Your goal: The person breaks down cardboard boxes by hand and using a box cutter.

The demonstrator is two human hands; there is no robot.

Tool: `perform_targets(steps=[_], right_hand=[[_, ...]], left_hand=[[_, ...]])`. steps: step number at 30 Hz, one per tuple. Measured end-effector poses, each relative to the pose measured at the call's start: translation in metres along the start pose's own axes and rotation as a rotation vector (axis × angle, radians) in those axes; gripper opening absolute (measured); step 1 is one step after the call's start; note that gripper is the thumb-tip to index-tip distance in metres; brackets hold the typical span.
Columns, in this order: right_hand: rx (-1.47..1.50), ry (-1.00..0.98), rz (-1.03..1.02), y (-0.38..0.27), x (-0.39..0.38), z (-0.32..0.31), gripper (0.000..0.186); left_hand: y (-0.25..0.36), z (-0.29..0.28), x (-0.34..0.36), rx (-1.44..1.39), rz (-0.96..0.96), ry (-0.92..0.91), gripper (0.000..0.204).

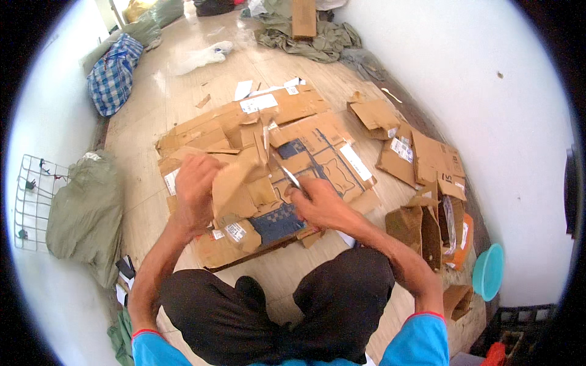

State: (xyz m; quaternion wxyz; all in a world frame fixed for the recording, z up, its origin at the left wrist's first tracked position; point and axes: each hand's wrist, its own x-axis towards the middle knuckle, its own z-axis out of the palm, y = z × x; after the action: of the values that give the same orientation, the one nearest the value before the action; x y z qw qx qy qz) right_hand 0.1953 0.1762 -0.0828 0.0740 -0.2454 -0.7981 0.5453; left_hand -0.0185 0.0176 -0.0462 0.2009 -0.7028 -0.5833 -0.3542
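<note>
My left hand (198, 186) is closed on the raised edge of a torn brown cardboard piece (235, 186), which bends up toward me. In my right hand (320, 204) is a slim metal-bladed cutting tool (290, 175), its blade pointing away from me toward the cardboard; its exact kind is not clear. Below both hands lies a stack of flattened cardboard (342, 174) with dark blue printing and white labels. Another long flattened sheet (299, 104) lies at its far side. My fingers hide the tool's handle and the gripped edge.
Cut cardboard pieces (436, 158) and an opened box (406, 229) lie along the right wall, near a turquoise basin (488, 271). On the left are a grey-green sack (91, 210), a wire rack (33, 201) and a blue checked bag (115, 74). Crumpled grey-green sheeting (329, 46) lies farther off.
</note>
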Motion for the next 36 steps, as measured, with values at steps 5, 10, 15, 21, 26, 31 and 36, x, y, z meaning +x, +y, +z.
perform_targets(steps=[5,10,15,21,26,31,36], right_hand=[[0.247,0.178,-0.002,-0.008,0.000,-0.004,0.027],[0.547,0.417,0.050,0.023,0.028,-0.006,0.030],[0.733,0.566,0.025,0.077,0.061,-0.017,0.032],[0.958,0.383,0.035,0.076,0.078,-0.034,0.054],[1.274,0.399,-0.205,0.055,0.068,-0.049,0.070],[1.065,0.382,-0.191,0.049,0.058,-0.084,0.045],[1.021,0.585,-0.262,0.013,0.049,-0.106,0.023]], left_hand=[[0.002,-0.023,-0.019,0.138,0.215,-0.030,0.029],[0.001,-0.037,-0.015,0.196,0.247,0.082,0.028],[-0.003,-0.064,0.018,0.163,0.177,0.278,0.033],[0.021,-0.082,0.028,-0.110,-0.668,0.435,0.033],[0.015,-0.064,0.046,-0.406,-0.623,0.680,0.041],[-0.027,-0.033,0.037,-0.602,-0.785,0.714,0.044],[-0.052,-0.033,0.026,-0.640,-0.789,0.717,0.044]])
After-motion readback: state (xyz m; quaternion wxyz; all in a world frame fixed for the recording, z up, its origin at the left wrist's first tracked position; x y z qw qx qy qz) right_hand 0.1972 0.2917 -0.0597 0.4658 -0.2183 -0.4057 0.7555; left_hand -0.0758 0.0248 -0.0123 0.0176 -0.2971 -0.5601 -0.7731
